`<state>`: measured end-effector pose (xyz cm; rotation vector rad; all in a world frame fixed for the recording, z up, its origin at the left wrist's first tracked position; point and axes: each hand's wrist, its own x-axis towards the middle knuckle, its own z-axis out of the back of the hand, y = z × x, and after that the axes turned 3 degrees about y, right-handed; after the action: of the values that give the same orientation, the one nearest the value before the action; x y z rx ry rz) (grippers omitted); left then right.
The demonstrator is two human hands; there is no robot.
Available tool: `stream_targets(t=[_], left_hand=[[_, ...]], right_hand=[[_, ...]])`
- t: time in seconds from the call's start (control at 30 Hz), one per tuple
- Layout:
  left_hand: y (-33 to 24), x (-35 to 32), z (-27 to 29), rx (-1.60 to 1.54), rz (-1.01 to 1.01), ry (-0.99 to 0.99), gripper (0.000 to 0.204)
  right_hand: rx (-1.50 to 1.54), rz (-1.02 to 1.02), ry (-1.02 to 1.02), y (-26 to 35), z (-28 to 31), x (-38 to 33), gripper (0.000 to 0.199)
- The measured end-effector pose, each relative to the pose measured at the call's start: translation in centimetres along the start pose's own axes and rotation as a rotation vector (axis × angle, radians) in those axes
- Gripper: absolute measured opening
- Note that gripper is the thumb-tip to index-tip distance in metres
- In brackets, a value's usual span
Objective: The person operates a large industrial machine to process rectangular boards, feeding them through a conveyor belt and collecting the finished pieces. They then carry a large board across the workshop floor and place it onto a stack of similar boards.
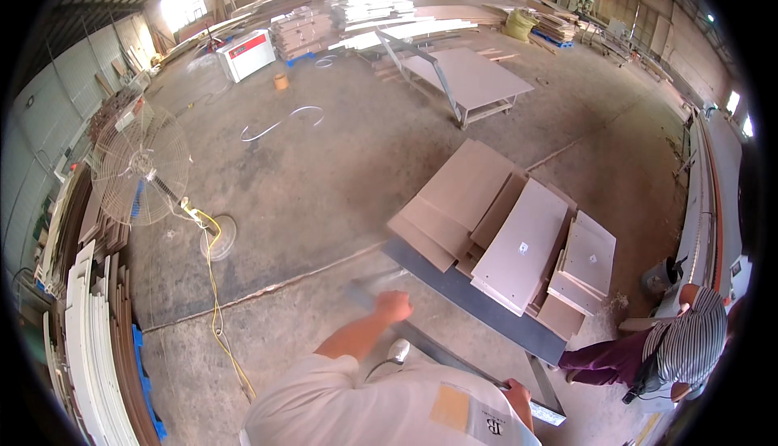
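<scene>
In front of my body runs a grey metal push bar (454,357), slanting from upper left to lower right. My left hand (393,306) is closed round it near its left end. Toward its right end my right hand (519,400) grips the same bar, partly hidden by my shirt. Beyond the bar lies the dark deck (478,304) of what looks like a trolley. Stacked on it are flat brown panels (462,190), a pale panel (523,247) with a small label, and smaller pale panels (589,255) at the right.
A person (685,340) in a striped top stands at the right, beside a long machine (717,195). A fan (142,162) with a yellow cord stands at the left, near upright boards (101,349). Another loaded trolley (470,77) and a red-white cabinet (247,55) stand farther back.
</scene>
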<state>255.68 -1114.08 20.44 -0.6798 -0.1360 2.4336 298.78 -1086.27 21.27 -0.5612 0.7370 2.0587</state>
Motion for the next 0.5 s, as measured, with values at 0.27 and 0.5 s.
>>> stream_targets(t=[0.27, 0.5], left_hand=[[-0.1, 0.0, 0.3, -0.015, -0.007, 0.015, 0.035], [-0.4, -0.3, 0.9, -0.004, 0.008, 0.024, 0.036]], right_hand=[[-0.022, 0.019, -0.013, -0.4, -0.3, 0.1, 0.077], [-0.031, 0.0, -0.023, 0.8, 0.2, -0.8, 0.078]])
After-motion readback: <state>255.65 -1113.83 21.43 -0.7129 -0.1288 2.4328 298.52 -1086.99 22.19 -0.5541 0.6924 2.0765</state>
